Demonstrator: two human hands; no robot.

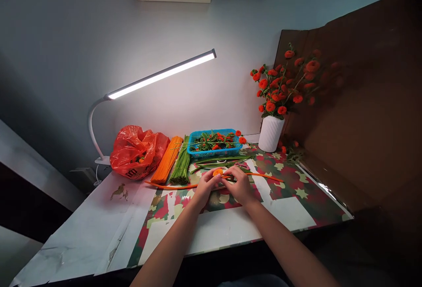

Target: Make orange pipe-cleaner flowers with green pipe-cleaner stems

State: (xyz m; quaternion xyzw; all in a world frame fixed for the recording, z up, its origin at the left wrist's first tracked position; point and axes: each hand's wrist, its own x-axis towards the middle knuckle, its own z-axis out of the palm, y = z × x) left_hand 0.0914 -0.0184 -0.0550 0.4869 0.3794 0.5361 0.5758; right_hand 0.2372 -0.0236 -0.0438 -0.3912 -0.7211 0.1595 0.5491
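Note:
Both hands meet over the patterned table covering, around a small orange coil [218,172]. My left hand [207,182] pinches the coil from the left, fingers closed. From the other side my right hand [238,183] closes its thumb and fingertips on the orange strand by the coil. Long orange strands [178,187] stretch out to the left of the hands and to the right. Just behind the fingers lie loose green stems [227,159]. An orange bundle [167,160] and a green bundle [181,164] rest side by side at the back left.
A blue basket [214,152] holds green stems and red-orange flowers. A red plastic bag [138,150] sits at the left, beside a lit lamp [161,74]. A white ribbed vase [271,134] of flowers stands back right, near a brown panel [362,102].

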